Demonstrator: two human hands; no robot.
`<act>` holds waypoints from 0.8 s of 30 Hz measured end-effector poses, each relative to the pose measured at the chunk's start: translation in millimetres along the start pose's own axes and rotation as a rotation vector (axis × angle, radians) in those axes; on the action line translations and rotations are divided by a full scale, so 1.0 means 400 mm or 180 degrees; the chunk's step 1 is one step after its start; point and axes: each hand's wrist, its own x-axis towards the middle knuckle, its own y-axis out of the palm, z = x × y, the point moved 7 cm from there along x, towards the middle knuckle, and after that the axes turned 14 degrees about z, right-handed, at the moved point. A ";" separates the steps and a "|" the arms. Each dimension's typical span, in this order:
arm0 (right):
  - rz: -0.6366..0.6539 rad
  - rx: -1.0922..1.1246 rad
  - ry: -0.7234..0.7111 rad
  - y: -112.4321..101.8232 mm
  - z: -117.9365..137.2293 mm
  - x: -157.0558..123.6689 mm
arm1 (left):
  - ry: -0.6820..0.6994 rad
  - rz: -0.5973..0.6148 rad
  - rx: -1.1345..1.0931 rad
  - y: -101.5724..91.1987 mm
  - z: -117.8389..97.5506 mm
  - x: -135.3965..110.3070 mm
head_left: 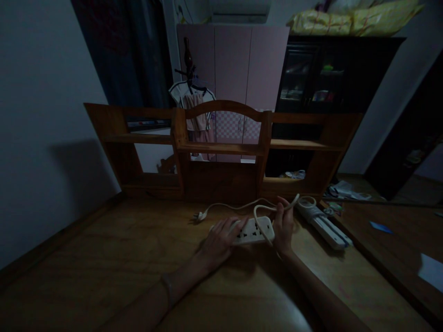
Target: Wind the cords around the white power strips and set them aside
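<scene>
Two power strips lie on the surface: one power strip (258,229) under the fingers, the other power strip (327,227) just right of them. One cord (258,213) is pinched by the right hand (284,227). One plug (198,216) sits beyond the left hand (221,237). Far right of the fingers are one blue scrap (380,227) and one white sheet (431,272).

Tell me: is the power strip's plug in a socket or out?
Out: the plug lies loose on the wooden desk, its cord looping through the right hand to the power strip.
</scene>
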 end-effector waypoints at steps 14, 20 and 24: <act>0.1673 -0.0339 -0.0402 0.089 0.023 -0.034 | -0.0339 -0.0710 -0.0939 -0.027 0.028 -0.022; 0.2444 -0.0836 -0.0692 0.139 0.048 -0.072 | -0.0914 -0.0633 -0.3834 0.043 0.105 -0.009; 0.2725 -0.1063 -0.0764 0.153 0.054 -0.089 | -0.1223 0.0121 -0.5298 0.120 0.111 0.004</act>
